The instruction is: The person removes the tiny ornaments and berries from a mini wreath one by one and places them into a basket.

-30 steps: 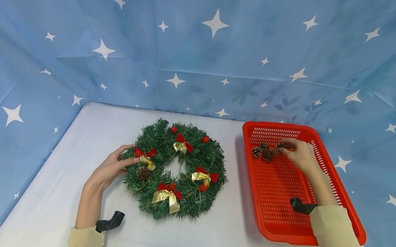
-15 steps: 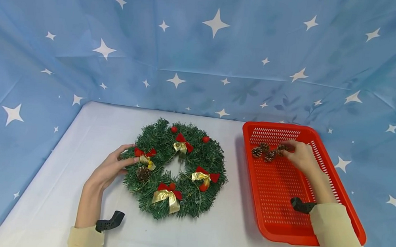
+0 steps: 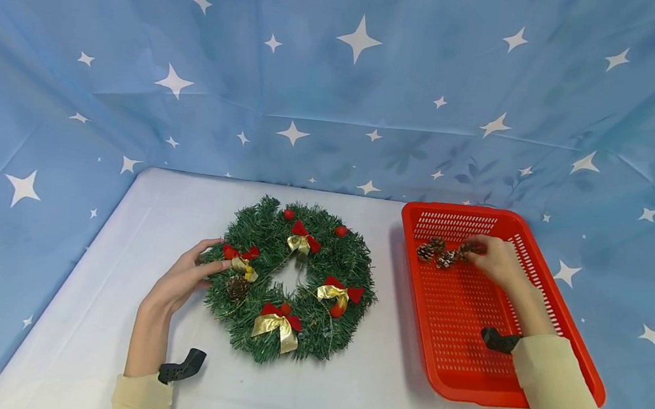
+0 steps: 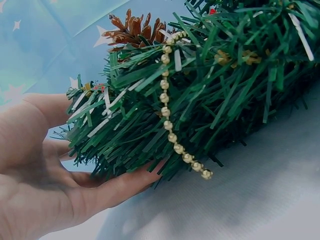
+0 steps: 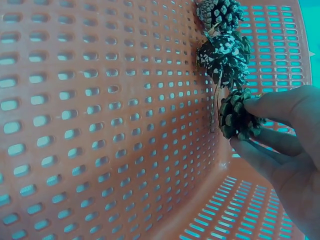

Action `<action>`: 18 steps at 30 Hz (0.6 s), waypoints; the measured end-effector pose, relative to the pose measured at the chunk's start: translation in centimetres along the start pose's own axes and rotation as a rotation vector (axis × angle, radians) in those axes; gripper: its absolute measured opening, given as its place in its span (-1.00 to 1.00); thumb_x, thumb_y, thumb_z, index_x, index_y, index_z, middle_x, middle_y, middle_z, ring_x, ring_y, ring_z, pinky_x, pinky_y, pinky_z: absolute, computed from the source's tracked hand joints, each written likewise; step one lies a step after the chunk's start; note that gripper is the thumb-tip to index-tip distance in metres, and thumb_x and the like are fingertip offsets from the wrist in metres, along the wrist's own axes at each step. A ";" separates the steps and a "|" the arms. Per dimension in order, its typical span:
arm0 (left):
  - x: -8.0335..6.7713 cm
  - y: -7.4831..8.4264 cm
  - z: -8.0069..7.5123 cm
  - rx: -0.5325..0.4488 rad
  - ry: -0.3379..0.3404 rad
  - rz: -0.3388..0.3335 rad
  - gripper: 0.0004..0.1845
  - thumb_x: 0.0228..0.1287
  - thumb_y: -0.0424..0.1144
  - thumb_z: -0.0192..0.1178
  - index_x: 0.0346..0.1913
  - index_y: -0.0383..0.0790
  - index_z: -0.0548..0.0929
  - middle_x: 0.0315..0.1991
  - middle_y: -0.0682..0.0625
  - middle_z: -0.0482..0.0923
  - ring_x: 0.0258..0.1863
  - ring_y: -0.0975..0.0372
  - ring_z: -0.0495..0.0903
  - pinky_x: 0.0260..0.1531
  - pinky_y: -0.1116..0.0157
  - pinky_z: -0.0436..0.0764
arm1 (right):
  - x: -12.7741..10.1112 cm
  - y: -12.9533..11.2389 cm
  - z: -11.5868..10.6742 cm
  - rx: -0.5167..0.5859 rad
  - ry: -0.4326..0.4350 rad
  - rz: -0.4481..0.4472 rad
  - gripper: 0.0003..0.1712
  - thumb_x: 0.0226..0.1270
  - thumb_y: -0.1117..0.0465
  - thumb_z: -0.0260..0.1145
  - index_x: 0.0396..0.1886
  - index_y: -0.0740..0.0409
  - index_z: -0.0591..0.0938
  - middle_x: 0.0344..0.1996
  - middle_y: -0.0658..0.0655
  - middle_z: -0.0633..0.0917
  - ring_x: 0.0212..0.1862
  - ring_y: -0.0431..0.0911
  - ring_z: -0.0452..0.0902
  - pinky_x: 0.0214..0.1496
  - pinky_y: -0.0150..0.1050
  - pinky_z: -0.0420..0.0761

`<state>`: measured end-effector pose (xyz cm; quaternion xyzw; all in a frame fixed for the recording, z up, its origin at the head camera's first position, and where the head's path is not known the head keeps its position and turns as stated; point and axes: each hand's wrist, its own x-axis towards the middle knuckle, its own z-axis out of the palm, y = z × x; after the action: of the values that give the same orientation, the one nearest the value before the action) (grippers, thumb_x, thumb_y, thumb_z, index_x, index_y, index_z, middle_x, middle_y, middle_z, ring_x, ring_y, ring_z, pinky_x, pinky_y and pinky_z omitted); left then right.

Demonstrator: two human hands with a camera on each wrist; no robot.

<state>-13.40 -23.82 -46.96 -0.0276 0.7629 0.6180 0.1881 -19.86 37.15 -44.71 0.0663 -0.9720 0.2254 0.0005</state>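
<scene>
My left hand (image 3: 180, 280) rests at the nine o'clock edge of the wreath (image 3: 296, 280), fingers fairly straight; my thumb lies under the green needles and my fingertips touch the outer rim. That hand only touches, it clasps nothing. The wreath lies flat on the pale worktop (image 3: 345, 390). It carries four red-and-gold bows, two red berries near twelve o'clock, and one brown cone (image 3: 236, 286) at about eight o'clock, just beside my fingers. A string of small gold beads (image 4: 170, 125) trails down through the needles close to my thumb.

My right hand (image 3: 496, 259) is inside the red basket (image 3: 579, 360), which sits at three o'clock from the wreath, apart from it. There my fingers and thumb pinch a pine cone (image 5: 239, 116) against the perforated floor near the far end of the basket. Two more pine cones (image 5: 224, 54) lie touching it in a short row, toward nine o'clock from my fingers, the middle one dusted white. Behind everything hangs a blue star-printed cloth (image 3: 339, 87).
</scene>
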 end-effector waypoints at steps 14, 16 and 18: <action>0.0 0.1 0.0 -0.002 -0.007 -0.005 -0.16 0.49 -0.09 0.26 0.65 -0.15 0.05 0.60 -0.39 -0.19 0.47 -0.22 0.21 0.11 0.00 0.53 | -0.2 -0.2 -0.2 -0.007 -0.031 0.010 -0.64 0.40 0.31 0.36 0.10 0.44 0.67 -0.04 0.49 0.71 -0.45 0.01 0.40 -0.37 -0.15 0.36; 0.0 0.1 0.0 0.001 -0.009 -0.005 -0.15 0.49 -0.08 0.26 0.65 -0.15 0.05 0.60 -0.39 -0.20 0.47 -0.22 0.21 0.12 -0.02 0.52 | -0.3 -0.3 -0.3 -0.004 -0.038 0.013 -0.63 0.40 0.32 0.35 0.12 0.44 0.66 -0.06 0.49 0.71 -0.54 -0.05 0.32 -0.44 -0.18 0.32; -0.1 0.2 -0.1 0.004 -0.009 -0.004 -0.15 0.50 -0.08 0.26 0.65 -0.15 0.04 0.61 -0.39 -0.22 0.47 -0.21 0.22 0.10 0.00 0.53 | -0.4 -0.6 -0.6 -0.002 -0.048 0.009 -0.62 0.41 0.32 0.33 0.14 0.45 0.65 -0.13 0.47 0.72 -0.62 -0.09 0.22 -0.52 -0.20 0.29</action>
<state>-13.39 -23.86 -46.76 -0.0259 0.7631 0.6163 0.1928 -19.40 36.91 -43.96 0.0675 -0.9723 0.2226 -0.0239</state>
